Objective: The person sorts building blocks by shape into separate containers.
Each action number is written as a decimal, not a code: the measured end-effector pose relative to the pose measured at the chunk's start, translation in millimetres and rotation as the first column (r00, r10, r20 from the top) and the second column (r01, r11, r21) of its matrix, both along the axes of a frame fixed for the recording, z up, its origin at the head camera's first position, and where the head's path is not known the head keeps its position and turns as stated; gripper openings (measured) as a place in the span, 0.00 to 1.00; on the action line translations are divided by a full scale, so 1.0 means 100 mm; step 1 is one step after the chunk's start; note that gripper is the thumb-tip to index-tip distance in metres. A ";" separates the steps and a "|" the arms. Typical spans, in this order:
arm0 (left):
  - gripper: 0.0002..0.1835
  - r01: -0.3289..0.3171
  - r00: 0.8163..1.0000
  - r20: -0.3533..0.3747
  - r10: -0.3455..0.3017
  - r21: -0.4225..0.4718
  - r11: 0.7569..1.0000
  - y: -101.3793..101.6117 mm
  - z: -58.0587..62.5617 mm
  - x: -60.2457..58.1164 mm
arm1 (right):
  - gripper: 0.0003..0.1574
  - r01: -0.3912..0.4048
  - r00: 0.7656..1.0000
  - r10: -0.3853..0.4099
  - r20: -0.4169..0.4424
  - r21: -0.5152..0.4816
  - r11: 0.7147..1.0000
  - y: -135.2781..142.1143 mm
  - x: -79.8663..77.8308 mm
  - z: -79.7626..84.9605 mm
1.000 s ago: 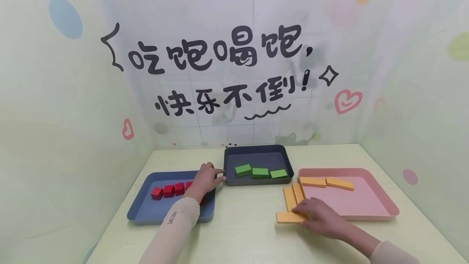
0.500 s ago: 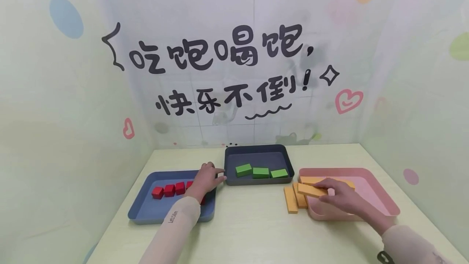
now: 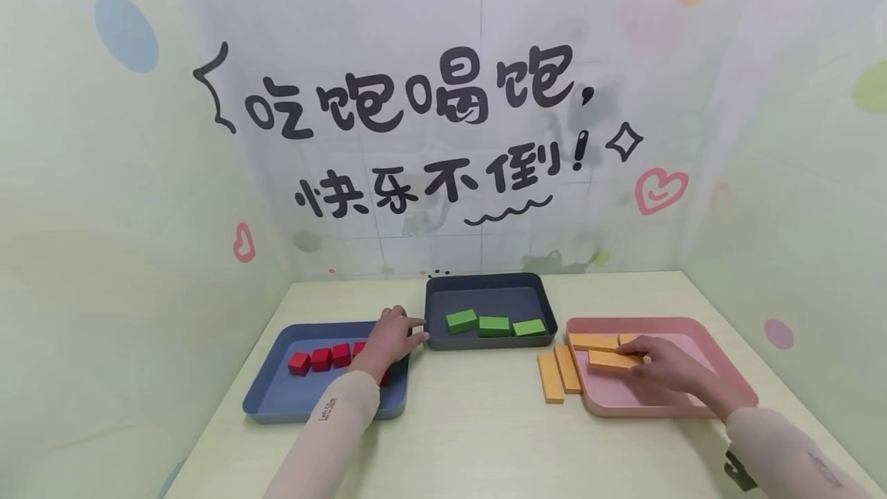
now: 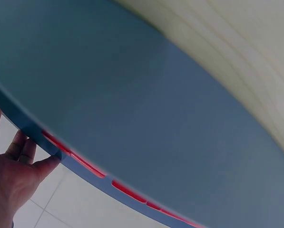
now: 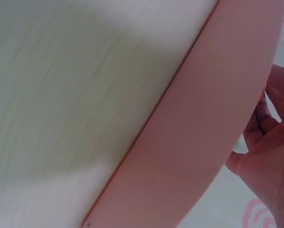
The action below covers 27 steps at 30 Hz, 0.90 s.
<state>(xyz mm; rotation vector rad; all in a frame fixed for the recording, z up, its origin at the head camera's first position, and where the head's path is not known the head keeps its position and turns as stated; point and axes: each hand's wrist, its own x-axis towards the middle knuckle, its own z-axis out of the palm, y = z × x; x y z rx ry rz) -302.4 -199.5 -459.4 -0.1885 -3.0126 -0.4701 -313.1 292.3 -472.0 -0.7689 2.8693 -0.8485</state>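
Observation:
In the head view my right hand pinches the right end of a flat orange block low within the pink tray. Behind it lie another orange block and a further one, mostly covered by my fingers. Two more orange blocks lie on the table against the tray's left side, the outer one slightly apart. My left hand rests over the right rim of the blue tray, fingers extended toward the dark tray. In the right wrist view, the pink tray's wall hides the held block.
Several red cubes stand in a row in the blue tray, some behind my left forearm. Three green blocks lie along the dark tray's front. The pale table meets printed walls at the back and sides.
My right hand has lifted the orange block off the table, carried it over the pink tray's left rim and lowered it in front of the others. My left hand has stayed put.

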 end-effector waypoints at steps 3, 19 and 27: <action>0.21 -0.001 1.000 -0.002 0.001 0.002 1.000 0.00 0.01 0.00 | 0.20 0.014 1.000 -0.014 0.025 0.015 1.000 -0.02 -0.06 -0.06; 0.21 -0.002 1.000 0.009 0.002 0.006 1.000 0.01 0.03 0.02 | 0.22 0.044 0.999 -0.044 -0.014 0.004 0.999 -0.24 -0.09 -0.04; 0.21 -0.007 1.000 0.013 0.007 0.008 1.000 0.01 0.02 0.01 | 0.25 0.059 0.998 -0.059 -0.001 -0.033 0.998 -0.22 -0.11 -0.06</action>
